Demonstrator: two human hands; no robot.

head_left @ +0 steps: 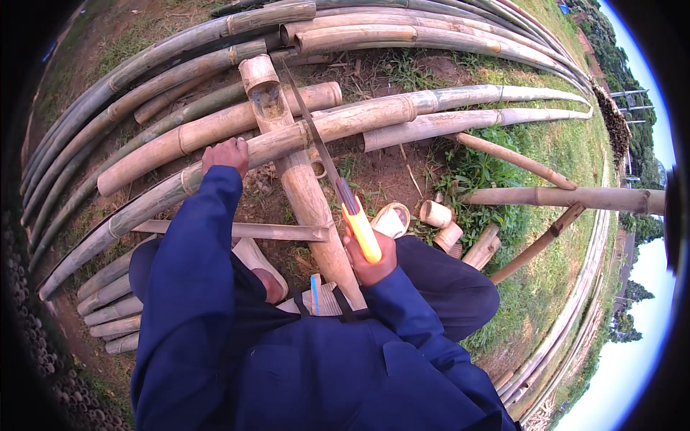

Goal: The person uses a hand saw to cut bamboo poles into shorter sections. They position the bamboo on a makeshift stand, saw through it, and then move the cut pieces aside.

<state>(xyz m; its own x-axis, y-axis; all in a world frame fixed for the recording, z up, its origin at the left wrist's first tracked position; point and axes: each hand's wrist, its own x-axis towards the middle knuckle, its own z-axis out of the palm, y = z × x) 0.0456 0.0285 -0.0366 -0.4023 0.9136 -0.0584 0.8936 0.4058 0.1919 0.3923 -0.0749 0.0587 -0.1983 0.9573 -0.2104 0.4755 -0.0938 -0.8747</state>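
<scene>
My right hand (371, 256) is wrapped round the yellow-orange handle of a hand saw (316, 140). Its long dark blade points away from me and lies across a bamboo pole (269, 146). Left of the blade, my left hand (226, 155) grips that same pole from above with curled fingers. The pole slants from the lower left up toward the right, crossing a thick bamboo support (305, 194) that rises between my legs. A notch is cut near the support's far end. Whether the blade has entered the pole, I cannot tell.
Several long bamboo poles (402, 37) lie on the ground beyond. Short bamboo offcuts (435, 213) sit right of my right hand. A bamboo frame (535, 197) stands at the right. More cut lengths (115, 310) lie at the left, and a thin bamboo strip (273, 231) crosses before me.
</scene>
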